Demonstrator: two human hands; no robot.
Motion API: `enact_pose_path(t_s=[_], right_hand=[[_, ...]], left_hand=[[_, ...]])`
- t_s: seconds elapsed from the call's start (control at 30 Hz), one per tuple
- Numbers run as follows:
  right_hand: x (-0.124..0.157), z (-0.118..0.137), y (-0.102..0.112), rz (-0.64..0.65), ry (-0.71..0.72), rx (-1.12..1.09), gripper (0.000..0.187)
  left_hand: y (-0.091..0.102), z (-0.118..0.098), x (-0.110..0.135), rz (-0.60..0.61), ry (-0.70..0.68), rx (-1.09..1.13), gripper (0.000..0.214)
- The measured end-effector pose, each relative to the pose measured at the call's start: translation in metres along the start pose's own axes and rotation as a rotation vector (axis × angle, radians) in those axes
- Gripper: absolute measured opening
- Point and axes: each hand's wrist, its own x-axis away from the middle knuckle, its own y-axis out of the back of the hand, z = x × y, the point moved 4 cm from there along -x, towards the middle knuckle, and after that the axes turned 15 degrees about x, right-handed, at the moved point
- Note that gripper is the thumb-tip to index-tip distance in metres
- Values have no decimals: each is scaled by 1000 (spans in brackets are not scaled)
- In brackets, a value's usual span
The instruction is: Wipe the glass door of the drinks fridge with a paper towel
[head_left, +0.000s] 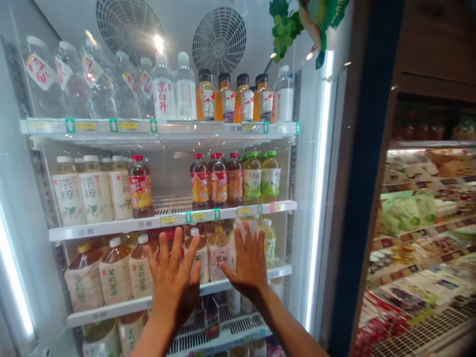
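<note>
Both of my hands are raised before a lit drinks fridge, fingers spread and backs toward me. My left hand (174, 272) holds nothing and covers part of the third shelf, in front of a jasmine tea bottle (140, 270). To its right, my right hand (247, 260) is also empty, beside a pink-labelled bottle (219, 253). I cannot tell whether either palm touches glass. Above them, the second shelf (230, 212) bears white-labelled tea bottles (92, 188), red-capped iced tea bottles (200, 183) and green tea bottles (254, 176). The hands hide some bottles behind them.
Clear water bottles (96, 79) and orange drinks with black caps (243, 99) line the top shelf (201, 128). A dark-labelled bottle (211, 317) stands on the lower wire shelf. Right of the dark door frame (368, 163), another chiller displays packaged food (409, 213).
</note>
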Motion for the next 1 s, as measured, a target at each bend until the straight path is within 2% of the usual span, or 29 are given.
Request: enact_pose_path(t_s=[0.17, 0.3, 0.37, 0.57, 0.7, 0.77, 0.93, 1.0], right_hand=[[-4, 13, 2, 67, -131, -17, 94], [51, 53, -2, 57, -87, -5, 90], [68, 73, -2, 50, -86, -12, 87], [39, 99, 3, 50, -187, -83, 91], [74, 134, 4, 86, -190, -132, 83], [82, 156, 5, 78, -198, -140, 81], [42, 200, 7, 148, -185, -168, 85], [45, 219, 9, 175, -139, -169, 84]], left_hand=[[-1, 7, 36, 40, 112, 27, 82], [7, 21, 69, 51, 183, 10, 86], [12, 31, 85, 49, 206, -12, 87], [29, 58, 113, 71, 254, -69, 90], [45, 77, 125, 82, 302, -86, 91], [55, 88, 130, 65, 319, -85, 90], [76, 109, 136, 63, 317, -86, 87], [82, 116, 140, 88, 325, -87, 86]])
